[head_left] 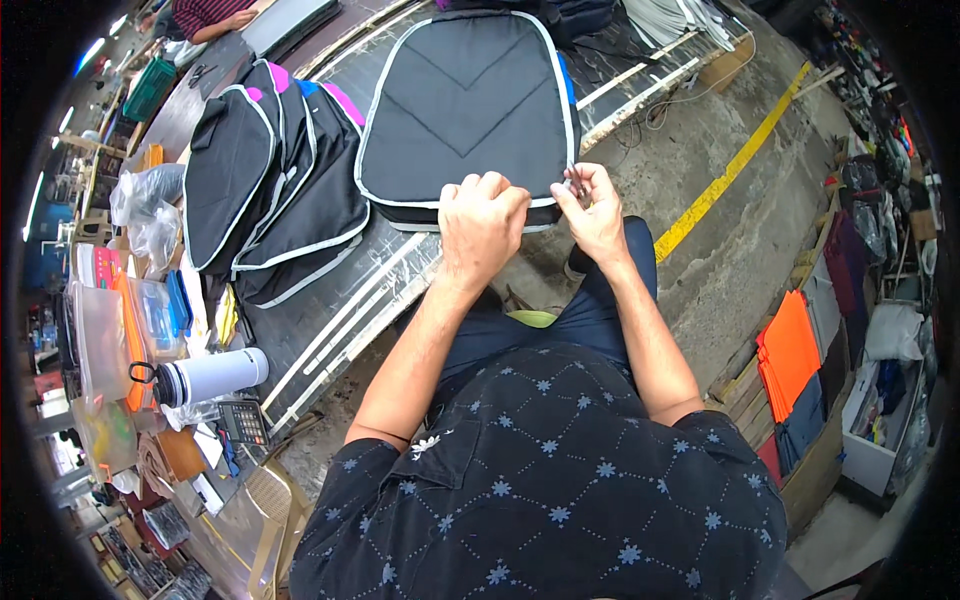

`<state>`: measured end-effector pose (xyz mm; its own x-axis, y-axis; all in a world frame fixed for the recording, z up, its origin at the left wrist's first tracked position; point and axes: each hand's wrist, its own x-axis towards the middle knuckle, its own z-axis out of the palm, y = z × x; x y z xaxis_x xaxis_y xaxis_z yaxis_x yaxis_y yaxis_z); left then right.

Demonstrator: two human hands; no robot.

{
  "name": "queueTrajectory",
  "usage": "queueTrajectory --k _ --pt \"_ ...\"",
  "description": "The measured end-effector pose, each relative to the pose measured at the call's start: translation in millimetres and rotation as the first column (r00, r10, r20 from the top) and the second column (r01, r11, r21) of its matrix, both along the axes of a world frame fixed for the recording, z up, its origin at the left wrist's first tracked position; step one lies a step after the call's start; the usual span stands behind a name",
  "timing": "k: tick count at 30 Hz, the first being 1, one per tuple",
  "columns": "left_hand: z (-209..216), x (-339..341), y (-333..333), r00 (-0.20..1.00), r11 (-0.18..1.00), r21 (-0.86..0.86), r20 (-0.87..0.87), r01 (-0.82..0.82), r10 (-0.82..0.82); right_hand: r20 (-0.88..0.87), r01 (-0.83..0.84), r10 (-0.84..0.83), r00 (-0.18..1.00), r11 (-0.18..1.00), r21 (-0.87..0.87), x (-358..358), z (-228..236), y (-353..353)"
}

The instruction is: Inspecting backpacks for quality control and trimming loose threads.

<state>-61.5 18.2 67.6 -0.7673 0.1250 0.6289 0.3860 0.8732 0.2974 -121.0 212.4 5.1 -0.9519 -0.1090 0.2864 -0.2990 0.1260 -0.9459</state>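
Note:
A black padded bag panel with light grey piping and stitched V lines lies before me on the table, over other black pieces. Its near edge is pinched by my left hand, whose fingers are curled closed. My right hand is closed around small dark metal thread snips, at the panel's near right corner. Just what the snips' tips touch is too small to tell. Left of the panel lies a pile of similar black pieces with grey piping and bits of pink and blue.
A white bottle, a calculator and plastic boxes stand at the left. The table's edge runs diagonally below my left hand. Orange fabric hangs at the right, beyond a yellow floor line. Another person's arm shows far left.

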Motion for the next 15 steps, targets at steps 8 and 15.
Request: queueTrajectory --k 8,15 --pt "-28.8 21.1 4.8 1.000 0.974 0.223 0.001 0.029 -0.030 -0.091 -0.084 0.126 0.988 0.925 0.370 14.5 69.7 24.4" --pt "-27.0 20.6 8.1 1.000 0.959 0.283 -0.010 0.029 -0.028 -0.210 -0.152 0.272 0.939 0.876 0.458 6.3 68.6 28.6"
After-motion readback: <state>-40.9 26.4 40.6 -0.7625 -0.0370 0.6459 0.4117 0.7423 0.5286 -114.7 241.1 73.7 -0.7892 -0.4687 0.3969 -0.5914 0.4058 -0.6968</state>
